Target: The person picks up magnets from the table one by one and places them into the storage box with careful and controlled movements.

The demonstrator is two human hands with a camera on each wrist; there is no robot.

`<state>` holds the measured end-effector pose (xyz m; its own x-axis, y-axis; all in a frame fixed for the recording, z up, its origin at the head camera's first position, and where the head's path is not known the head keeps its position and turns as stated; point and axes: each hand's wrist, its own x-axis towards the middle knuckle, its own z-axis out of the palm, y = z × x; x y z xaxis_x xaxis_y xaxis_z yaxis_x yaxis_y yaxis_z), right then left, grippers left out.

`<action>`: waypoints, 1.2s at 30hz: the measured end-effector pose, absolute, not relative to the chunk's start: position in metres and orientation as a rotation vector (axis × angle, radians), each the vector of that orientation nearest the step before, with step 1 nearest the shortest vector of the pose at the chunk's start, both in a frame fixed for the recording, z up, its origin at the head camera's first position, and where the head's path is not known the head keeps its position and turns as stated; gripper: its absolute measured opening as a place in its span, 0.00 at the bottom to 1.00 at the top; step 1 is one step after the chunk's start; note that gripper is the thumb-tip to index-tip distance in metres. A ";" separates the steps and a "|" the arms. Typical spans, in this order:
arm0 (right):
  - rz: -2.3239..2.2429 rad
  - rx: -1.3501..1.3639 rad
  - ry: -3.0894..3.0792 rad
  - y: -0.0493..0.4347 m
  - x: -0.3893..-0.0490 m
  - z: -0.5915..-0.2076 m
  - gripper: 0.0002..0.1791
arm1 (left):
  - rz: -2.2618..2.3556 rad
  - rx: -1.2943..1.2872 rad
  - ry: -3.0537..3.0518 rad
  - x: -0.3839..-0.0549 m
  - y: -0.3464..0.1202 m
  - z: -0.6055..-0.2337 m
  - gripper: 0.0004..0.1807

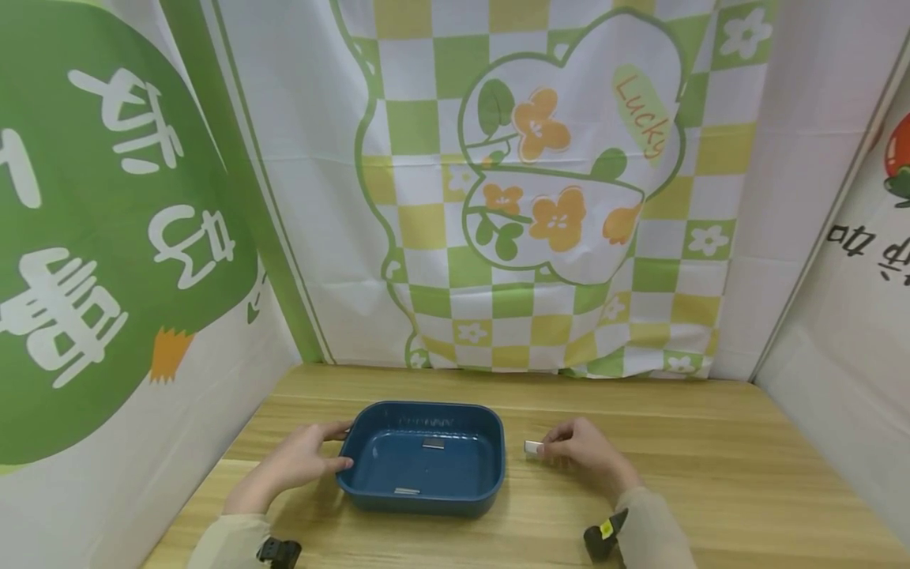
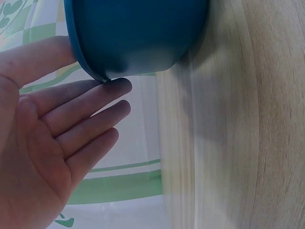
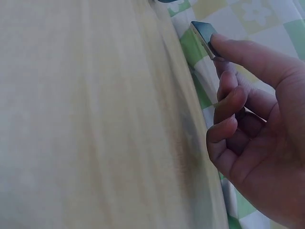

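A deep blue rectangular basin (image 1: 419,506) with rounded corners stands on the table. At its left side my left hand (image 1: 302,458) holds the rim, the thumb over the edge and the fingers against the outside; the left wrist view shows the other fingers spread below the rim. To the right of the basin, my right hand (image 1: 583,449) pinches a small flat rectangular metallic piece (image 3: 204,36) between thumb and forefinger, its other fingers curled in. Inside the basin lie a dark small flat piece (image 1: 434,444) and a thin silvery piece (image 1: 407,491).
The wooden table (image 1: 746,474) extends to both sides of the basin. A checkered curtain (image 1: 512,332) hangs along its back edge, with printed cloth (image 1: 213,395) on the left and more cloth (image 1: 839,379) on the right.
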<state>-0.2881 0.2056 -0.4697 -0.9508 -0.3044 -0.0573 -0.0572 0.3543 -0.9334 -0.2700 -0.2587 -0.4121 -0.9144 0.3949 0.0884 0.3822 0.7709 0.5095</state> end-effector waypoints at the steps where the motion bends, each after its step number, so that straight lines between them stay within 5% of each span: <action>1: -1.660 -0.304 2.370 0.206 -0.288 -0.469 0.13 | 0.836 0.644 2.931 -0.270 -0.259 -0.412 0.35; 36: -1.354 -0.480 2.717 0.204 -0.295 -0.433 0.12 | 0.830 0.641 2.946 -0.267 -0.257 -0.411 0.34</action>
<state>-0.2952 0.2037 -0.4335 -0.9490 -0.3058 0.0772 -0.2457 0.5633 -0.7889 -0.2670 -0.2574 -0.4107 -0.9158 0.3902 0.0951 0.3824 0.7750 0.5031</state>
